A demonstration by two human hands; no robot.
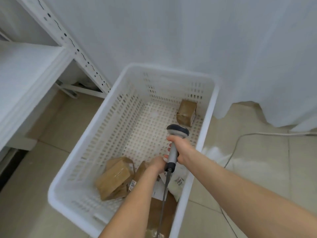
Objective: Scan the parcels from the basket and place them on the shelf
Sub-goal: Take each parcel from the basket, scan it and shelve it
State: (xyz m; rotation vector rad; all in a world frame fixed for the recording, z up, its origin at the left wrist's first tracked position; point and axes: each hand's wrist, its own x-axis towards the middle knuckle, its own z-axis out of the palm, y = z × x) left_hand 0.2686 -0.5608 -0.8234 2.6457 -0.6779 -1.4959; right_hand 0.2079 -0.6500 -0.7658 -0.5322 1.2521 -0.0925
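Of the person, only two arms could be seen. The left forearm (137,200) and the right forearm (231,182) were bare along their whole visible length, wrists uncovered. The left hand (157,163) and the right hand (181,150) were likewise bare and slim, with finer detail lost in blur.

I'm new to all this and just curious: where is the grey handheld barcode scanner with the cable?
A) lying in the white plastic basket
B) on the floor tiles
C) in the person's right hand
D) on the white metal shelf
C: the right hand is curled round the handle of the grey handheld barcode scanner, holding it above the white plastic basket.
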